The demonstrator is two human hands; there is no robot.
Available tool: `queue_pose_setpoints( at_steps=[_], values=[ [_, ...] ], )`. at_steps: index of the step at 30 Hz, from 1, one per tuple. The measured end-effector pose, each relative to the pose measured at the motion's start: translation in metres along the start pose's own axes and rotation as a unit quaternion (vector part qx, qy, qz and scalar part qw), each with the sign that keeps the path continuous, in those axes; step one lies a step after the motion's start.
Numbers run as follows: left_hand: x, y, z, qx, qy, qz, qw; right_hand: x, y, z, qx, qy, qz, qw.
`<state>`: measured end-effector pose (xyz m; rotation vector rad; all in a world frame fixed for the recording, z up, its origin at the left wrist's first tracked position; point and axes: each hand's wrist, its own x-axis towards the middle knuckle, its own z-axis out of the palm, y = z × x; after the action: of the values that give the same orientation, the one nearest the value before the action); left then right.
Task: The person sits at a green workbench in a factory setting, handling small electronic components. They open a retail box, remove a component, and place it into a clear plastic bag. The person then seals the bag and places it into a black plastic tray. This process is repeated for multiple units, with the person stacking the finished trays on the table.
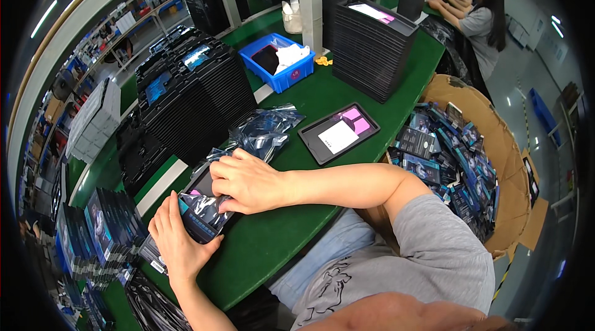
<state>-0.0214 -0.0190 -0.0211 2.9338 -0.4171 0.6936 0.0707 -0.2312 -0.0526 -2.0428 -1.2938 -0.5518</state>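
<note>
A flat dark device in a glossy plastic bag (201,210) lies at the near edge of the green table (279,244), close to the person's body. It is cupped from below and at its near end by the left hand (176,238), whose fingers are curled around the bag's edge. The right hand (248,181) is laid on top of it, fingers closed and pressing at the bag's upper part; whether anything is pinched between those fingers cannot be told.

Just beyond lies a loose heap of empty shiny bags (266,129), and to the right a black tray holding a tablet with pink and white labels (339,132). Tall stacks of black trays (186,101) stand behind, and a cardboard bin of small boxes (452,163) sits off the table's right side.

As a judgement: the slippery film could let the device slide from the bag's mouth and over the table edge, since it is held so near that edge. The loose bags could also be swept aside by the right forearm.
</note>
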Motion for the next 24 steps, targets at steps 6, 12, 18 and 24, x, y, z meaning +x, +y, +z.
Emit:
queue_pose_setpoints(
  at_steps=[6, 12, 18, 24],
  values=[
    [0.001, 0.007, 0.003, 0.026, 0.009, 0.017, 0.999, -0.002, -0.002, -0.001, 0.043, -0.054, 0.079, 0.994],
    [0.002, 0.014, 0.005, 0.023, 0.006, 0.024, 0.999, -0.001, -0.001, -0.002, 0.044, -0.075, 0.12, 0.989],
    [0.001, 0.014, 0.004, 0.02, 0.002, 0.021, 1.0, 0.003, 0.004, -0.004, 0.068, -0.12, 0.128, 0.982],
    [0.003, 0.0, 0.004, -0.033, -0.023, 0.011, 0.999, 0.006, 0.03, -0.012, 0.312, -0.09, 0.126, 0.937]
  ],
)
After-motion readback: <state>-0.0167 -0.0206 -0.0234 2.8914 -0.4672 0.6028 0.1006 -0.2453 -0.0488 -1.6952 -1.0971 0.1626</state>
